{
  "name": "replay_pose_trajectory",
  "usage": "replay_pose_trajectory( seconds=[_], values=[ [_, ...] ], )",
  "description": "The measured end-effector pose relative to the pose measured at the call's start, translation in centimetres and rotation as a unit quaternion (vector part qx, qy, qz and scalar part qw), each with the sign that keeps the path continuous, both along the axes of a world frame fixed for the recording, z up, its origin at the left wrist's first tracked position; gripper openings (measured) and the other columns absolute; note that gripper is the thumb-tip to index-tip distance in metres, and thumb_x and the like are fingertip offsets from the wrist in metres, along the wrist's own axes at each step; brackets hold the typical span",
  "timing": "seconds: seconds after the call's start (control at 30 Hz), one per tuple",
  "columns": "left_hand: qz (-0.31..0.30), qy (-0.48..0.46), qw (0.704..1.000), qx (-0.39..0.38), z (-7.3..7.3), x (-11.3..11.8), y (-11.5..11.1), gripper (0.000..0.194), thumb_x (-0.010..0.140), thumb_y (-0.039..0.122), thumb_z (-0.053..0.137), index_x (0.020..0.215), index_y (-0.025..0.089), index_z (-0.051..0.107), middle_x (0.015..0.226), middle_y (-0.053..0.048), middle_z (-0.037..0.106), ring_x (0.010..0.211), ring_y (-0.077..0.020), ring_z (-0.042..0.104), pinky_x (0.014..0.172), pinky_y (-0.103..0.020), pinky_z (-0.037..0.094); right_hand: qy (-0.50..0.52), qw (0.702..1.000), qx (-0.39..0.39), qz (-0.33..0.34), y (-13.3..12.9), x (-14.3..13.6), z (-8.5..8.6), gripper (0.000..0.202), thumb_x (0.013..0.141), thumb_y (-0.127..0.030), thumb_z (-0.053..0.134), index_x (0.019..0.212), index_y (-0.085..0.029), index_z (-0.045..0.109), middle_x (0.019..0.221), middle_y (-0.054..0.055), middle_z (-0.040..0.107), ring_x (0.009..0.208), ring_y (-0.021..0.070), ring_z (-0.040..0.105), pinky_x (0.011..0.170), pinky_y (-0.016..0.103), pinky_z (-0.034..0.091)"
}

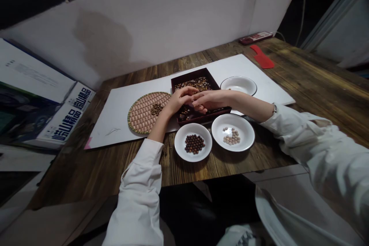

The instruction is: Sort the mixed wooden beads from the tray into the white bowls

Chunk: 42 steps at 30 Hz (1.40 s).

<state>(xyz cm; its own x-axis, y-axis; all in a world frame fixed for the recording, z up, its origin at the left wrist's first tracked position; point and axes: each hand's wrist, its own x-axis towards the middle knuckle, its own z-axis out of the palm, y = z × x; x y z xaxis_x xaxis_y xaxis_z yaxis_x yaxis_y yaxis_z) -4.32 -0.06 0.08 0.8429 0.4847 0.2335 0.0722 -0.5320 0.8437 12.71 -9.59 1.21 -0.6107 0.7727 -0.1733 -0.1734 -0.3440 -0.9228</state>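
My left hand (181, 99) and my right hand (208, 100) meet above a dark red tray (213, 81) of mixed beads (198, 83). The left hand's fingers curve over toward the right one; what lies between them is hidden. My right hand's fingers are stretched toward the left. In front of the tray stand a white bowl (179, 147) with dark brown beads (194, 144) and another white bowl (248, 134) with pale beads (232, 138). Left of the tray, a round woven mat (140, 113) bears a small heap of brownish beads (156, 109).
A third white bowl (242, 83) stands behind my right wrist on the white board (115, 102). Farther right on the wooden table (291, 73) lie a red scoop-like piece (263, 58) and a dark red flat object (256, 38). Boxes (66, 123) stand at the left.
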Motion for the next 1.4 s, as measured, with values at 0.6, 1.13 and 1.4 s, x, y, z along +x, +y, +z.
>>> replay_pose_trajectory(
  seconds=[0.6, 1.13, 1.4],
  values=[
    [0.068, 0.011, 0.997, 0.039, 0.4, 0.2, -0.7, 0.023, 0.080, 0.025, 0.055, 0.094, 0.016, 0.071, 0.097, -0.005, 0.074, 0.094, -0.0192, 0.067, 0.092, -0.033, 0.050, 0.107, 0.972, 0.049, 0.203, -0.4, 1.4, -0.2, 0.035, 0.091, -0.022, 0.066, 0.120, -0.014, 0.050, 0.082, 0.000, 0.066, 0.072, 0.0111, 0.069, 0.058, 0.020, 0.060],
    [0.062, 0.008, 0.998, 0.021, 0.3, 0.3, -0.8, 0.020, 0.081, 0.026, 0.057, 0.093, 0.016, 0.069, 0.090, -0.004, 0.074, 0.083, -0.0173, 0.069, 0.084, -0.031, 0.053, 0.158, 0.940, 0.024, 0.300, -0.5, 2.2, -0.4, 0.034, 0.087, -0.018, 0.069, 0.118, -0.014, 0.054, 0.082, 0.000, 0.061, 0.076, 0.0130, 0.067, 0.067, 0.027, 0.061],
    [0.063, 0.006, 0.998, 0.009, 0.1, 0.2, -0.7, 0.019, 0.081, 0.026, 0.057, 0.093, 0.016, 0.069, 0.092, -0.003, 0.074, 0.082, -0.0161, 0.069, 0.084, -0.030, 0.054, 0.148, 0.936, 0.018, 0.318, -0.7, 2.0, -0.3, 0.038, 0.086, -0.011, 0.067, 0.123, -0.013, 0.056, 0.088, 0.001, 0.064, 0.084, 0.0136, 0.069, 0.087, 0.037, 0.059]
  ],
)
